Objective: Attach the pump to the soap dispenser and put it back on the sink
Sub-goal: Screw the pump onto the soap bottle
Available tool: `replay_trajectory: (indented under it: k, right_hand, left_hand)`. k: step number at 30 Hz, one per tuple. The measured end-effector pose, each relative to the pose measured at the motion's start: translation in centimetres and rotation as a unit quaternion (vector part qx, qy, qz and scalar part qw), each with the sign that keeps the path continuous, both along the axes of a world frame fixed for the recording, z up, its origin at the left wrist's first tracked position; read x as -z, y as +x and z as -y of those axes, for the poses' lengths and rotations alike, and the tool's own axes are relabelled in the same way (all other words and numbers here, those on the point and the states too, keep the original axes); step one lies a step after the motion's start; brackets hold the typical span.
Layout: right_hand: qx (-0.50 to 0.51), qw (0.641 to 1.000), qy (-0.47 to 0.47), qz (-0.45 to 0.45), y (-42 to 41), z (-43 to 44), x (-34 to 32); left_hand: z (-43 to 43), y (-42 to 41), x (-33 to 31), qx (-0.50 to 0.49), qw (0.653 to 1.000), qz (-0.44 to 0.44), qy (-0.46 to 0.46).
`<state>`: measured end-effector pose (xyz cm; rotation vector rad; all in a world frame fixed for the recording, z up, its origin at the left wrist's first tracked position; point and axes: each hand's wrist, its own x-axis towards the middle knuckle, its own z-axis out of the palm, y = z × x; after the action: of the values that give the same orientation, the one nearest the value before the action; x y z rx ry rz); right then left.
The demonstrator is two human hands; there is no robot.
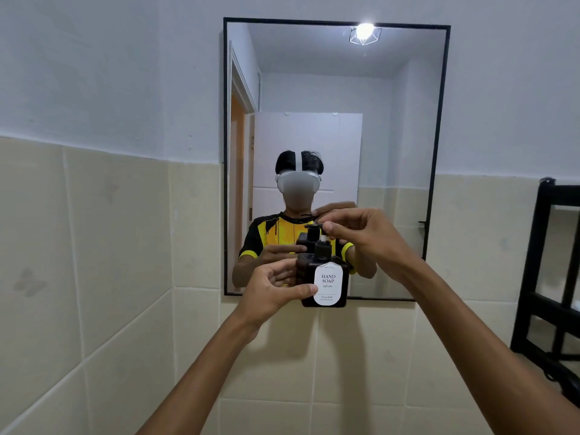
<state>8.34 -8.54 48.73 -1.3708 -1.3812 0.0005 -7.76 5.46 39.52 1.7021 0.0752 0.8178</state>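
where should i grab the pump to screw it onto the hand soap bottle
Probably grip the pump's round black collar from above with the right hand, thumb and fingers on opposite sides. It sits upright on the bottle neck, so it turns there; the nozzle head gives less twist. The left hand steadies the bottle's side.

- Wall [94,73]: upper part painted pale blue-grey; lower part faced with large cream tiles [94,246].
- Mirror [434,152]: rectangular, thin black frame, mounted across the paint-tile boundary.
- Reflection: ceiling lamp [365,32], lit, in a wire cage; white door [307,152]; orange doorway at left.
- Black shelf frame [546,262]: at right edge, partly out of view.
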Motion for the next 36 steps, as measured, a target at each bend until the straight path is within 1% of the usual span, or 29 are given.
replay_trajectory:
  k: [5, 7, 9, 13, 19, 24, 36]
  right_hand:
    - [-0.053, 0.996, -0.054, 0.04, 0.4, 0.3, -0.4]
    - [-0.062, 0.995, -0.068, 0.028, 0.2, 0.5, -0.6]
    - [-0.054, 0.997, -0.058, 0.009, 0.1, 0.6, -0.7]
    - [-0.048, 0.998, -0.034, 0.002, 0.2, 0.5, -0.7]
    - [-0.063, 0.997, -0.036, 0.008, 0.5, 0.6, -0.8]
    - [-0.083, 0.996, -0.037, -0.02, 0.8, 0.6, -0.4]
    - [-0.095, 0.994, -0.046, -0.023, 1.4, 0.5, -0.2]
  left_hand:
    - [0.0, -0.3, 0.1, 0.01, 1.0, -0.004, -0.01]
    - [-0.1, -0.3, 0.1, 0.016, 1.0, -0.004, -0.013]
    - [0.0, -0.4, 0.0, 0.018, 1.0, -0.007, -0.012]
    - [0.1, -0.3, 0.2, 0.018, 1.0, -0.008, -0.013]
    - [0.2, -0.2, 0.2, 0.032, 0.999, -0.004, -0.016]
    - [0.3, -0.1, 0.2, 0.035, 0.999, -0.011, -0.025]
    - [0.2, 0.0, 0.5, 0.04, 0.998, -0.012, -0.038]
